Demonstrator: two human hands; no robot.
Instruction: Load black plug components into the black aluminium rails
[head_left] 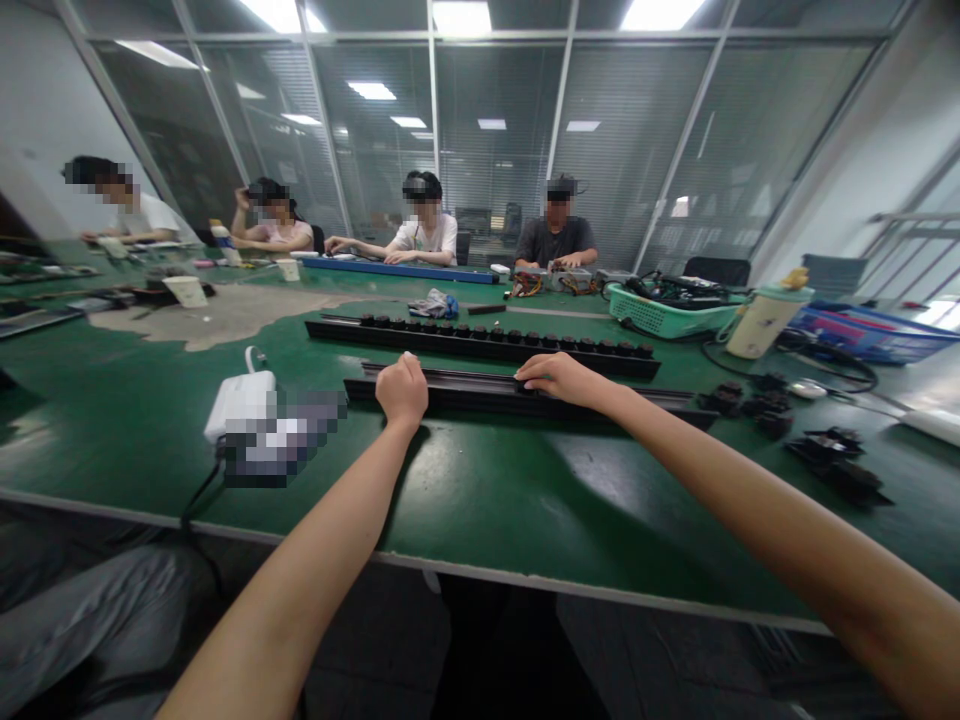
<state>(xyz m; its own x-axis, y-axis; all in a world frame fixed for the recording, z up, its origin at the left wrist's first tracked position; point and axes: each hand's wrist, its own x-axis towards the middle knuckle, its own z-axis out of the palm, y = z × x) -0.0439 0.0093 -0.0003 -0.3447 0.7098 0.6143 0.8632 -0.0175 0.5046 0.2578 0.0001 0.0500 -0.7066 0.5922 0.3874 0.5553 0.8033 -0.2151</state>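
Two bare hands on a long black rail (465, 397), left hand (401, 390) cupped over it, right hand (559, 378) curled on top, grip firmness unclear, knobbed black rail (480, 348) just beyond

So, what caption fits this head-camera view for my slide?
Left hand and right hand rest on a long black bar on a green workbench, a seated co-worker beyond.

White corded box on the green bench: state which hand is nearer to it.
Left. The left hand sits on the black rail, to the right of the white corded box; the right hand sits farther right along that rail.
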